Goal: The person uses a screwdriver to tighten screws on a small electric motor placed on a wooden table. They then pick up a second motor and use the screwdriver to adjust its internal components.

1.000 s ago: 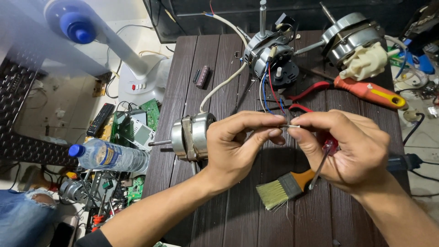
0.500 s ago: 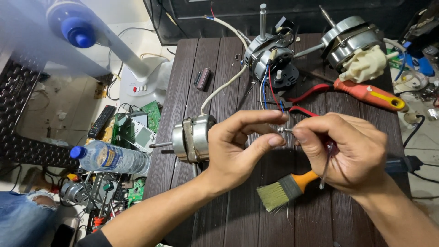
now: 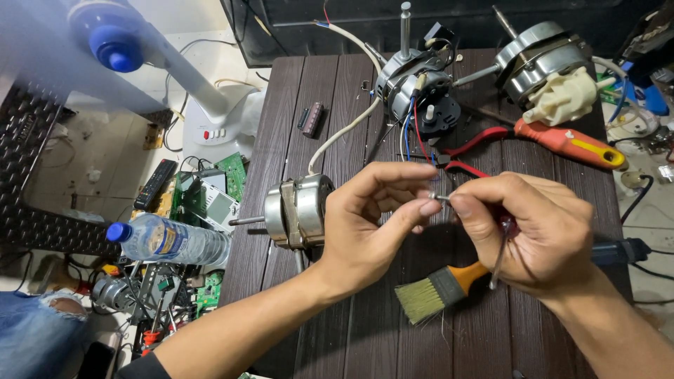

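1. A small metal pin (image 3: 440, 198) is pinched between the thumb and forefinger of the left hand (image 3: 375, 224) and the fingertips of the right hand (image 3: 537, 231), above the middle of the dark slatted table (image 3: 337, 105).
2. The left hand is curled, its thumb and forefinger closed on the pin's left end; the other fingers are bent beneath.
3. The right hand is closed around the pin's right end, and a thin metal tool (image 3: 500, 256) is also held in its palm, pointing downward.
4. A motor (image 3: 298, 210) is laid on its side just to the left of the left hand, its shaft pointing left.
5. A brush (image 3: 439, 291) with an orange handle is lying on the table below the hands, partly hidden by the right hand.
6. Red-handled pliers (image 3: 467, 158) are seen just behind the hands.
7. Further back, a second motor (image 3: 418, 81) with coloured wires is stood upright, and a third motor (image 3: 544, 60) with a cream plastic part is placed to its right.
8. An orange screwdriver (image 3: 569, 140) is laid near the third motor.
9. A water bottle (image 3: 172, 238) is lying off the table's left edge, among circuit boards (image 3: 228, 175) on the floor.
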